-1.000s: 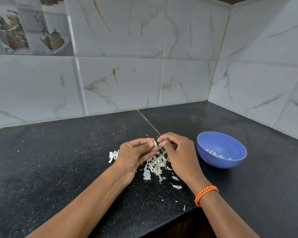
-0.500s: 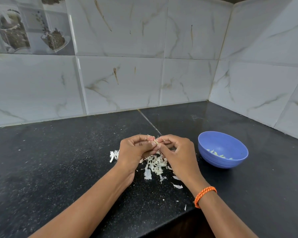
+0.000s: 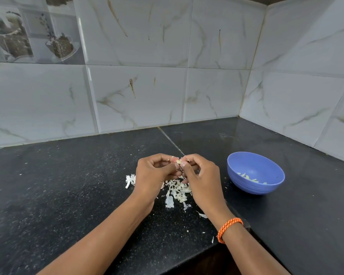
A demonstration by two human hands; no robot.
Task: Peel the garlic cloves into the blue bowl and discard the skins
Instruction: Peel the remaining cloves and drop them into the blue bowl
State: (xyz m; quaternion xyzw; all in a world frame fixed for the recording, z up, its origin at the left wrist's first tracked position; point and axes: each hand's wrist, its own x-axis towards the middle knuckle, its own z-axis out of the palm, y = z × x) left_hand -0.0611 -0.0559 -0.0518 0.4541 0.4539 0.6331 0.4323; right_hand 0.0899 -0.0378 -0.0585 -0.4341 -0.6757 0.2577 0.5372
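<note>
1. Both hands have drawn closer together over the last second, fingertips now meeting over the skins.
2. Nearest, an orange bracelet point(image 3: 229, 229) circles the right wrist at the worktop point(image 3: 68, 185) edge.
3. A pile of skins point(image 3: 177, 192) lies on the worktop under the hands.
4. The left hand point(image 3: 151, 175) and right hand point(image 3: 202, 175) each pinch one garlic clove point(image 3: 178, 161) between curled fingers and thumb.
5. Judging by the grip, peeling goes best by steadying the clove with the left hand and lifting the skin with a right thumbnail, letting scraps drop onto the pile.
6. At 3 o'clock from the hands, apart from them, the blue bowl point(image 3: 255, 187) holds peeled cloves.
</note>
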